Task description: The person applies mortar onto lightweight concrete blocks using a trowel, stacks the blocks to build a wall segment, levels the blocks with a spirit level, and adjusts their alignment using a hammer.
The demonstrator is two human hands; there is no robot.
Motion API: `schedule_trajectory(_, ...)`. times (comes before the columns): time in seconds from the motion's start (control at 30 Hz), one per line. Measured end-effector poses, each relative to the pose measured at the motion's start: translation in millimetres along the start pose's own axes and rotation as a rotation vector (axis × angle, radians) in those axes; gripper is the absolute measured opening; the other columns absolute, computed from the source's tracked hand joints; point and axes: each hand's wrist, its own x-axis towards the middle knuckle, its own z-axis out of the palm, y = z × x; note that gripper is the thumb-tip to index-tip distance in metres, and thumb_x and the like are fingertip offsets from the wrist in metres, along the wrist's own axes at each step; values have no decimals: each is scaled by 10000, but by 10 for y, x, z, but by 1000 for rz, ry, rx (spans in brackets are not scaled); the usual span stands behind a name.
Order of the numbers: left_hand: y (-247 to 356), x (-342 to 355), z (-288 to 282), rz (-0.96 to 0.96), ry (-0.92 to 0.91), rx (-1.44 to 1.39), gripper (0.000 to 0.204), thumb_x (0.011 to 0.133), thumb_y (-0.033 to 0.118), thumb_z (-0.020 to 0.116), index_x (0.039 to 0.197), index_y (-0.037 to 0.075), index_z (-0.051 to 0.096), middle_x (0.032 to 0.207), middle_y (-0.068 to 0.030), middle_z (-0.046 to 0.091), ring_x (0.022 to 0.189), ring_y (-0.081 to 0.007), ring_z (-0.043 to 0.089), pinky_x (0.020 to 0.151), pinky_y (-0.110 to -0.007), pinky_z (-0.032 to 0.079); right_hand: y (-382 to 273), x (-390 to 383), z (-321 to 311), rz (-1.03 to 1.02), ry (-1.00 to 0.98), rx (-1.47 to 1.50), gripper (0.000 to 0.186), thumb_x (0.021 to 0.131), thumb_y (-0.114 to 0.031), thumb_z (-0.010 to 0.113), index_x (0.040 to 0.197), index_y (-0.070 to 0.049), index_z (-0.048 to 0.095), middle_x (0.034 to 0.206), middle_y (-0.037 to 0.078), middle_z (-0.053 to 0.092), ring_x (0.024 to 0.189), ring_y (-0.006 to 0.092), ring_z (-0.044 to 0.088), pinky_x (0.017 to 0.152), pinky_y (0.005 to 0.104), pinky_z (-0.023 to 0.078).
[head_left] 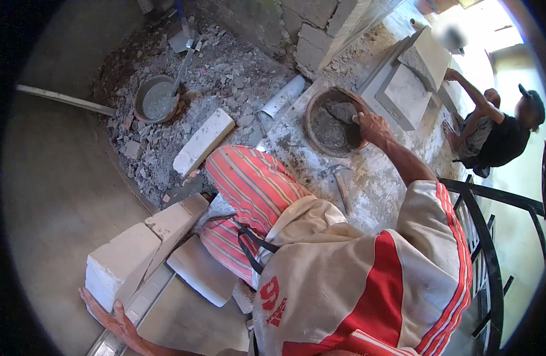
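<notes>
My left hand [112, 317] grips the lower end of a white block [118, 267] in a short row at the lower left, beside a long metal bar [143, 296]. My right hand [373, 129] is closed on the handle of a trowel [337, 111], whose blade is inside a round bucket of grey mortar [308, 126]. A hammer [341, 191] lies on the floor below the bucket. A loose white block [204, 142] lies near my striped-clad leg.
Rubble [136, 148] surrounds a second bucket [139, 95] with a long-handled tool. A pipe piece [282, 98] lies nearby. A co-worker [498, 133] crouches at right beside stacked slabs [403, 98]. A black metal railing [480, 225] runs along the lower right.
</notes>
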Motion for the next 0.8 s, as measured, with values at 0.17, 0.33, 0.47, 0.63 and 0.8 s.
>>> schedule_trajectory(0.17, -7, -105, -207, -26, -29, 11, 810, 877, 518, 584, 1466, 26, 326, 1531, -195, 282, 1424, -327, 242, 1155, -452, 178, -512, 90, 224, -216, -213, -58, 224, 812, -179, 586, 976, -50, 668, 920, 212, 686, 883, 341, 682, 745, 462, 555)
schedule_trajectory(0.33, 205, 145, -60, -50, 9, 17, 852, 840, 563, 602, 1465, 45, 342, 1521, -197, 301, 1413, -336, 260, 1148, -459, 187, -179, -5, 521, -221, -48, 177, 289, 790, -269, 640, 982, -55, 666, 895, 190, 690, 900, 344, 672, 771, 479, 535)
schedule_trajectory(0.47, 214, 42, -206, -74, 11, 2, 898, 809, 576, 632, 1459, 27, 344, 1513, -205, 311, 1416, -356, 249, 1146, -471, 175, -494, -32, 507, -260, -140, 181, 330, 830, -363, 626, 854, -39, 687, 702, 154, 677, 754, 322, 686, 703, 446, 528)
schedule_trajectory(0.63, 40, -31, -83, 8, 19, -12, 878, 838, 586, 600, 1464, 29, 337, 1512, -214, 309, 1412, -361, 258, 1140, -490, 186, -95, 165, 891, -195, -187, 313, 335, 803, -345, 690, 857, -15, 682, 678, 154, 662, 701, 313, 677, 646, 420, 521)
schedule_trajectory(0.8, 128, 44, -57, 1, 40, 12, 855, 853, 595, 579, 1464, 45, 344, 1513, -213, 306, 1411, -361, 262, 1135, -511, 198, -68, -133, 663, -254, -107, 500, 388, 765, -345, 737, 938, -3, 675, 737, 215, 651, 747, 315, 675, 685, 439, 490)
